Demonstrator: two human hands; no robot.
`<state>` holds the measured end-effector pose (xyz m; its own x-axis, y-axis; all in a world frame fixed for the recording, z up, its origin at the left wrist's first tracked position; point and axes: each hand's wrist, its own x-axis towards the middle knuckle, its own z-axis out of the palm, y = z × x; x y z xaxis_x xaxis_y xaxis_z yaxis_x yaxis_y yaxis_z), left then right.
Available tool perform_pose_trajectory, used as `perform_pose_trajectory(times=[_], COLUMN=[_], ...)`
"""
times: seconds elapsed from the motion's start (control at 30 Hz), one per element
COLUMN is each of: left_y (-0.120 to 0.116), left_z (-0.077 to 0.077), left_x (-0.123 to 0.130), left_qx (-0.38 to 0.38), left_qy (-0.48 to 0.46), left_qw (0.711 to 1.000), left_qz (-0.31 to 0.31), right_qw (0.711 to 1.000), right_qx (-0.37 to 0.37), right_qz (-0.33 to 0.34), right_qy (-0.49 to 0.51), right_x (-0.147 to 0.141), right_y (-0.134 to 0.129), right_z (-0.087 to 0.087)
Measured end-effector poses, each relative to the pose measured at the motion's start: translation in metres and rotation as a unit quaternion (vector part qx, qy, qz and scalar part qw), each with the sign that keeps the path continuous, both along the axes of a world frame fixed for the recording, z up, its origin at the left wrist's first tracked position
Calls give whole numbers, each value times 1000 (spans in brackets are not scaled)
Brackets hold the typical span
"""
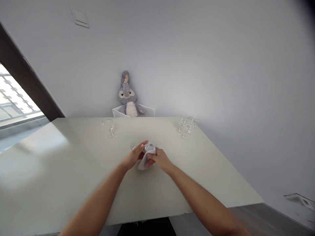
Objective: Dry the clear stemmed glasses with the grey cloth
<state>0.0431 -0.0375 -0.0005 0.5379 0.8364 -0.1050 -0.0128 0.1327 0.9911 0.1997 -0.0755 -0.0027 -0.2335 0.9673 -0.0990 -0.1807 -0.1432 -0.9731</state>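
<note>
Above the middle of the table, my right hand [158, 159] grips a light grey cloth [144, 163], which is bunched up and hangs below the fingers. My left hand [134, 157] is closed from the other side around a small clear glass [133, 147]. Part of that glass pokes out left of the left hand, and the cloth covers much of the rest. Its exact shape is hidden by the fingers.
A clear stemmed glass [112, 131] stands at the back left of the pale table [73, 170]. Several clear glasses [188, 124] cluster near the back right edge. Behind the table, a grey plush toy [126, 95] sits in a white basket [149, 111] against the wall.
</note>
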Motion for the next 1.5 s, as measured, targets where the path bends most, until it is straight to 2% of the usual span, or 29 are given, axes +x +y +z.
perform_pose_trajectory(times=[0.13,0.27,0.33,0.43,0.53,0.6,0.63,0.7,0.77,0.83,0.9,1.0,1.17,1.33,1.5], left_y=[-1,0,1,3,4,5,5,6,8,10,11,14,15,11,16], left_z=[4,6,3,-5,-13,-13,-11,-6,-1,1,1,-2,-2,2,4], left_x=[0,0,1,6,9,7,5,-1,-6,-9,-11,-13,-17,-13,-17], left_qx=[63,125,133,127,152,250,320,460,549,592,608,606,592,556,524], left_qy=[-34,2,33,56,103,178,221,296,340,367,384,386,375,407,423], left_qw=[997,992,991,990,980,944,910,822,750,708,688,692,712,724,736], left_qz=[-4,-10,-6,23,77,122,142,157,142,117,99,72,47,32,65], right_qw=[983,980,988,1000,974,954,956,978,993,994,992,997,994,979,964], right_qx=[-60,-82,-69,13,105,121,111,64,14,-29,-60,-49,36,112,155], right_qz=[16,33,17,-20,-81,-112,-122,-124,-113,-95,-65,-5,60,50,-16], right_qy=[173,177,137,10,-184,-251,-242,-156,-36,51,90,66,-88,-164,-215], right_x=[10,11,7,3,4,6,8,10,12,13,16,19,28,41,57], right_y=[5,3,1,1,3,6,7,10,12,15,16,16,14,17,26], right_z=[3,3,2,0,-2,-3,-2,-1,0,-2,-6,-11,-5,9,11])
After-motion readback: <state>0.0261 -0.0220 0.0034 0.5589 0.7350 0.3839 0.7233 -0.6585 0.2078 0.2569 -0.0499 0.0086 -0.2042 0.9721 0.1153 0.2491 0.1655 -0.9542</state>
